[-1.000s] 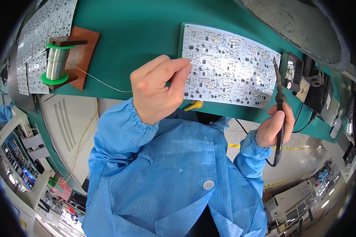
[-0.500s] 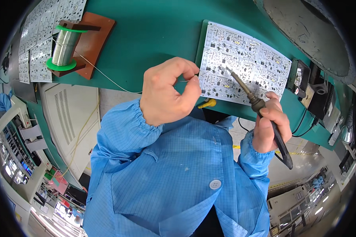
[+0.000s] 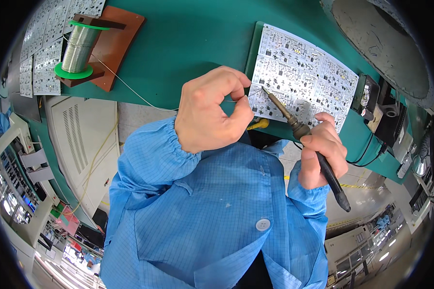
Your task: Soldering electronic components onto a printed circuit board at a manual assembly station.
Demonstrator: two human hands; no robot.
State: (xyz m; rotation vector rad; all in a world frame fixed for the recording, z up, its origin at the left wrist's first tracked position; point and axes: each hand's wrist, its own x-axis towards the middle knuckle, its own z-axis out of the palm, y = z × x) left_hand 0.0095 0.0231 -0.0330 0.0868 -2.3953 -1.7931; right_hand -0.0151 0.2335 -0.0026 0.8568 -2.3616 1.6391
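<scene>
My left hand (image 3: pixel 214 108) pinches a thin solder wire (image 3: pixel 132 92) at the left edge of a white circuit board panel (image 3: pixel 294 65) full of small parts. That wire runs back to a spool (image 3: pixel 79 49) with green flanges on a brown stand. In my right hand (image 3: pixel 323 153) is a soldering iron (image 3: pixel 296 126), gripped by its black handle and slanting up to the left. Its tip is over the lower left of the panel, close to the wire's end; whether they touch I cannot tell.
More circuit board panels (image 3: pixel 48 62) lie at the far left of the green table (image 3: pixel 188 43). A big grey rounded fixture (image 3: pixel 371 38) overhangs the far right. Beside the panel stands a dark box-shaped device (image 3: pixel 366 96) with cables. A yellow object (image 3: pixel 259 124) shows under the table edge.
The soldering iron has moved left and slightly nearer, its tip now by the wire's end. My left hand has shifted a little to the right with the wire.
</scene>
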